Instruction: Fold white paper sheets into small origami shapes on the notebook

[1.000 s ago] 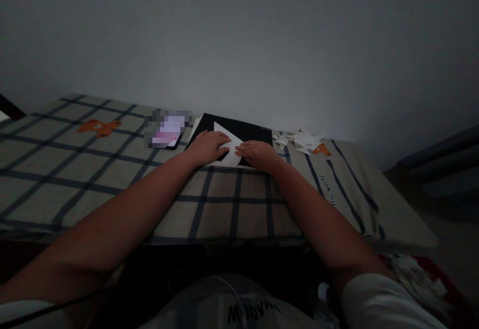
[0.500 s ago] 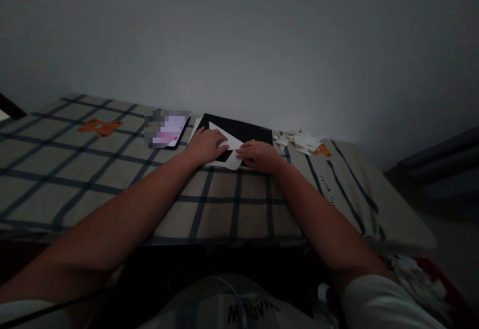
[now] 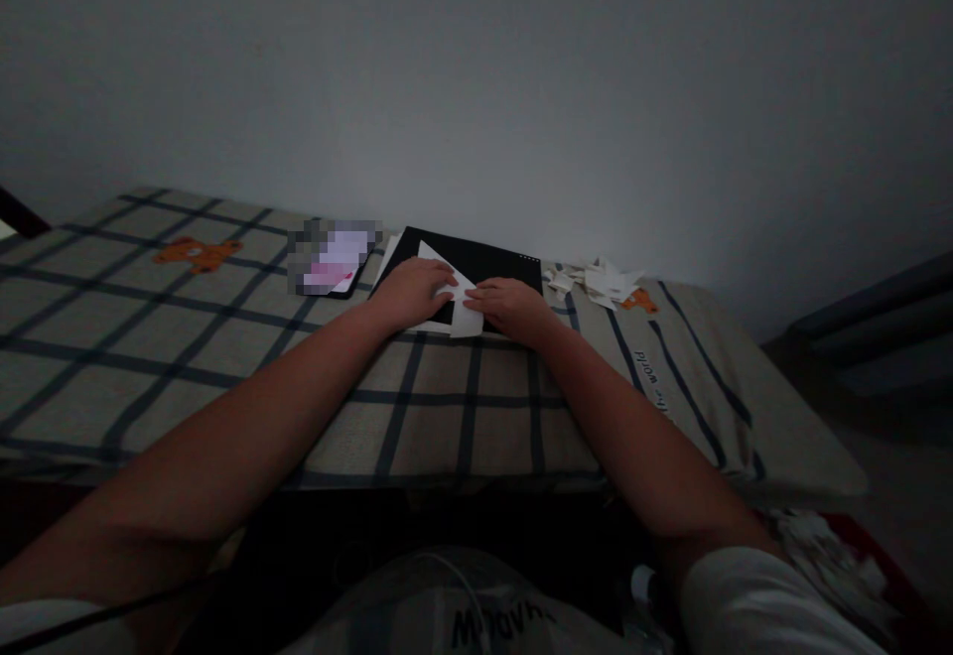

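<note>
both hands pressing white paper on a black board

left hand (image 3: 412, 293) and right hand (image 3: 512, 306) lie flat, fingers spread, on the folded white paper (image 3: 456, 306) atop the black board (image 3: 483, 258), gripping nothing as far as the dim light shows; paper scraps (image 3: 600, 281) lie nearby.

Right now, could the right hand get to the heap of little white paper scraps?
Probably yes: the right hand lies near the heap of little white paper scraps, with only bare checked cloth between.
</note>
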A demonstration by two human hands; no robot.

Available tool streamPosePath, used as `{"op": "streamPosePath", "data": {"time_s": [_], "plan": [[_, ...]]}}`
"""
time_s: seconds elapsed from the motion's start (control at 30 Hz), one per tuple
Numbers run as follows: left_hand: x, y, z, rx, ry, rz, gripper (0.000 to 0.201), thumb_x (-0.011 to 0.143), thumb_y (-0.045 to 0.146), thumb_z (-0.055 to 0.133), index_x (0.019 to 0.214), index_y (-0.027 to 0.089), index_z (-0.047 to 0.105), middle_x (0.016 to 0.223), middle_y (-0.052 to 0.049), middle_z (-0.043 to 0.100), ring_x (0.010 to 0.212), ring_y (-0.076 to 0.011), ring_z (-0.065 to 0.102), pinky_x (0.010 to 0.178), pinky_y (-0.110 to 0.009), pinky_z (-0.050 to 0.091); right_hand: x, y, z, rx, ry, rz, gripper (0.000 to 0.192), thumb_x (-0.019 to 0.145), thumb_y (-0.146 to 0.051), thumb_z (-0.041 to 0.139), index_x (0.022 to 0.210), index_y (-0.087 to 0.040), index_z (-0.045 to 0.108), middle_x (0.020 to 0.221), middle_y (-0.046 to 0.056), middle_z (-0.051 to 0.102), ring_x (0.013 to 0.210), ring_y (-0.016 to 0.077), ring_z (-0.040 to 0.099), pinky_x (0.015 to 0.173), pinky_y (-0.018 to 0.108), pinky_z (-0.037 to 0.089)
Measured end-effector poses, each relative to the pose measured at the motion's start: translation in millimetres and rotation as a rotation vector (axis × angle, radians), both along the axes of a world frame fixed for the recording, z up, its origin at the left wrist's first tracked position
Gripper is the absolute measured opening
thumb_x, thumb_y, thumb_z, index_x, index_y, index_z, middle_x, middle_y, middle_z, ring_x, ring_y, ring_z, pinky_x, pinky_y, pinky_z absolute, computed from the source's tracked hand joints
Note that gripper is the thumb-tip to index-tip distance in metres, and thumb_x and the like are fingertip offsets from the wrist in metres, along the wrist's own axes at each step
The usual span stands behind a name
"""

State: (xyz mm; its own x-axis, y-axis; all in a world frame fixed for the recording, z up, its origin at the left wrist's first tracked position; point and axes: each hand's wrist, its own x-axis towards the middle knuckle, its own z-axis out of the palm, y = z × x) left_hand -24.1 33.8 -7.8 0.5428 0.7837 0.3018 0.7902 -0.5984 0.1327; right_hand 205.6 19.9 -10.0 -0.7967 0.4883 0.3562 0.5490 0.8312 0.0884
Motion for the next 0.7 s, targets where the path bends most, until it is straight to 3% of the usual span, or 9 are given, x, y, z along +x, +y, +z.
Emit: {"op": "streamPosePath", "data": {"time_s": [0.1,0.3,0.47,0.7], "plan": [[2,-1,-0.7,-0.023,0.011,-0.047,0.038,0.093,0.033,0.039,0.12,0.023,0.064,0.131,-0.001,0.062,0.122,-0.0169,0.053,0.105,-0.029,0.037,-1,-3,2.7,-0.008,-0.027,-0.012,0.029,0.091,-0.017,0.051,0.113,-0.023,0.071,0.117,0.006,0.07,0.104,0.0215,0.06,0.083,0.036,0.045],[5,-4,1.9,-0.011,0.027,0.029,0.039,0.092,0.043,0.044,0.119,0.023,0.064,0.128,-0.002,0.063,0.121,-0.0206,0.054,0.104,-0.034,0.038,-4,-10,9.7,-0.022,-0.063,-0.029,0.027,0.09,-0.019,0.053,0.109,-0.023,0.072,0.106,0.006,0.073,0.096,0.0204,0.06,0.078,0.033,0.041],[7,-4,0.9,-0.025,0.016,0.071,0.037,0.092,0.044,0.047,0.119,0.025,0.063,0.13,-0.002,0.062,0.124,-0.0223,0.052,0.112,-0.043,0.028,-4,-11,11.8,-0.045,-0.072,-0.03,0.027,0.088,-0.02,0.054,0.107,-0.022,0.073,0.096,0.008,0.073,0.089,0.0197,0.061,0.076,0.033,0.039],[8,-4,-0.1,-0.047,-0.004,0.083,0.042,0.088,0.052,0.052,0.117,0.024,0.063,0.129,-0.004,0.063,0.122,-0.0249,0.054,0.112,-0.048,0.025,-6,-18,17.1,-0.023,0.004,0.007,0.025,0.085,-0.021,0.057,0.103,-0.023,0.074,0.103,0.01,0.07,0.103,0.0235,0.058,0.086,0.038,0.039]]}}
